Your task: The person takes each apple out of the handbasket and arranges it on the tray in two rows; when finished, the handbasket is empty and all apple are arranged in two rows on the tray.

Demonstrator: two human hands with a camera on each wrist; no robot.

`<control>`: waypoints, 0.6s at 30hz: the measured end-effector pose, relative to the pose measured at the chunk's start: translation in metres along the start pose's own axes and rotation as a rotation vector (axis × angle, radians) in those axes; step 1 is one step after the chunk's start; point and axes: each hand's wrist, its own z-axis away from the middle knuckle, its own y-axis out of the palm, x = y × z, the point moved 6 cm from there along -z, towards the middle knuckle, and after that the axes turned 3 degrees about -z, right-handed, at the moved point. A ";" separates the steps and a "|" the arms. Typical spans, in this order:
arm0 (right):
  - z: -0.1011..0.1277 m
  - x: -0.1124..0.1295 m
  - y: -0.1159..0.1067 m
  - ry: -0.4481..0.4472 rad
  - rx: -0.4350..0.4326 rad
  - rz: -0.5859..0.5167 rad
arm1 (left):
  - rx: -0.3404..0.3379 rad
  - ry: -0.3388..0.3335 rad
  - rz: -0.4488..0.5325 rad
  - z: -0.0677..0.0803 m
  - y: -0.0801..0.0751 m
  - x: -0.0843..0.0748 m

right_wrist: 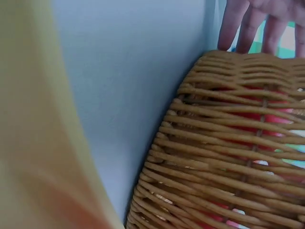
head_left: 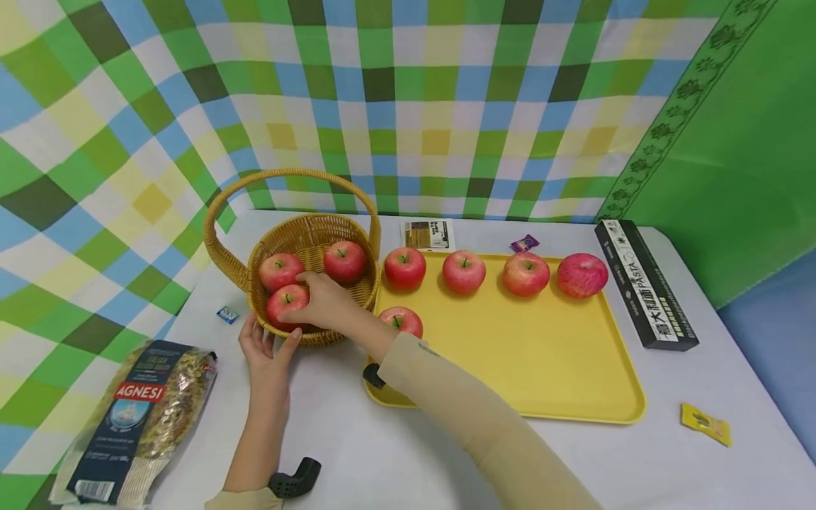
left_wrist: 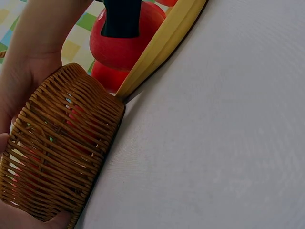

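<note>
Apple (head_left: 286,302) sits just inside the near left side of the basket (head_left: 324,338), pinched by the right hand (head_left: 328,301), while the left hand (head_left: 266,354), fingers spread, touches the outside. It looks like the putting-in step; next, the pinching fingers should let go gently. Two more apples (head_left: 345,261) sit behind. To the right, five apples (head_left: 464,273) are on the yellow tray (head_left: 542,354).

On my feed, the basket (head_left: 309,230) with apples (head_left: 345,261) in it stands left of the tray (head_left: 510,347), the box (head_left: 647,283) right, the bag (head_left: 137,418) front-left.
</note>
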 end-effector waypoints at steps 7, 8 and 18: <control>-0.009 -0.004 0.009 0.003 0.058 0.002 | 0.002 0.004 0.004 0.000 0.001 0.000; -0.009 -0.004 0.010 -0.002 0.062 0.011 | 0.000 0.004 0.005 0.000 0.001 0.001; -0.010 -0.004 0.011 -0.012 0.041 0.072 | 0.000 -0.002 0.001 -0.001 0.000 0.001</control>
